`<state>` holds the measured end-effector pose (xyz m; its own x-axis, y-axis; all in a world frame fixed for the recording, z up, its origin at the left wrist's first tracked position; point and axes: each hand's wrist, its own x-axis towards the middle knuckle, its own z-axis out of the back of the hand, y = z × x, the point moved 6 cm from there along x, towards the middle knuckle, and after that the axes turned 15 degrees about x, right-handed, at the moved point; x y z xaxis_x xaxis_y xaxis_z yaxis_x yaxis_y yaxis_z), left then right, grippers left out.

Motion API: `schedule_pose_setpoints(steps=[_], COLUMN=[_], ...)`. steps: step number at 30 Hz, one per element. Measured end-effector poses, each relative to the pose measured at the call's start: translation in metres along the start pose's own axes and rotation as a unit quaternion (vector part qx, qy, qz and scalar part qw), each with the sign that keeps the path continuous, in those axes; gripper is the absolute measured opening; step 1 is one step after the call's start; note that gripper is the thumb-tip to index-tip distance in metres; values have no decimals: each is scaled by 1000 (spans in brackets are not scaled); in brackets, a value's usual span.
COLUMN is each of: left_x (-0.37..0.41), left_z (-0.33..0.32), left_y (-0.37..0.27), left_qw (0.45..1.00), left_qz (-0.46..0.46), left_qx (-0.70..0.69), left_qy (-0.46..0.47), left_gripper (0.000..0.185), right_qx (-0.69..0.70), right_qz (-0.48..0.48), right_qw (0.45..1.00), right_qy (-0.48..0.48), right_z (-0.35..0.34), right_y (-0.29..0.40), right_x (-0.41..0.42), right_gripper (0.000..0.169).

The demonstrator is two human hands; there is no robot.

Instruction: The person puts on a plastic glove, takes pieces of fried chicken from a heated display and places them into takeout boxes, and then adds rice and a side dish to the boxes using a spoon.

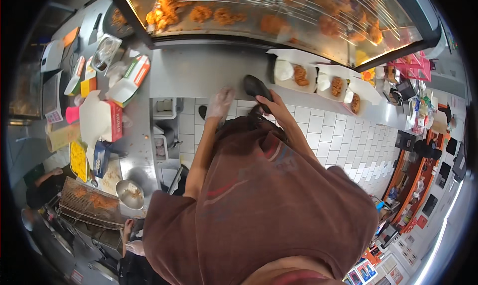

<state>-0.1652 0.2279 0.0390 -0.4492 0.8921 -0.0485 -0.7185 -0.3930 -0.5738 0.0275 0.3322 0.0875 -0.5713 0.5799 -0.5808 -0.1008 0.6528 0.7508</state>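
Observation:
My right hand grips a black utensil with a broad rounded end, held at the near edge of the steel counter. My left hand wears a clear plastic glove and hovers by the same edge, its fingers blurred and nothing visible in them. To the right on the counter, an open white takeaway box holds a piece of fried chicken and a round white item. Beyond it stand a second open box with fried chicken and a third piece of fried chicken in another box.
A lit glass display case with fried chicken on racks overhangs the counter. The left counter carries folded cartons, a red box, a yellow-filled tray and a metal bowl. Co-workers' hands show at lower left.

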Motion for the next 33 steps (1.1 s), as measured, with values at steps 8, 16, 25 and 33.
schedule_pose_setpoints(steps=[8, 16, 25, 33], left_x=[82, 108, 115, 111], left_z=[-75, -107, -158, -143], left_y=[-156, -183, -150, -160], left_qw=[990, 982, 982, 983], left_qz=[-51, -38, -2, -51], left_qx=[109, 183, 178, 160], left_qy=[-68, 32, 61, 80], left_gripper=[51, 64, 74, 68], right_qx=[-355, -580, -593, -540], right_qz=[381, 137, 104, 79], right_qw=[830, 787, 777, 817], right_qy=[-199, -162, -185, -188], right_z=[143, 163, 161, 190], right_y=[137, 134, 129, 131], right_x=[-59, 27, -6, 3], right_gripper=[50, 52, 56, 58])
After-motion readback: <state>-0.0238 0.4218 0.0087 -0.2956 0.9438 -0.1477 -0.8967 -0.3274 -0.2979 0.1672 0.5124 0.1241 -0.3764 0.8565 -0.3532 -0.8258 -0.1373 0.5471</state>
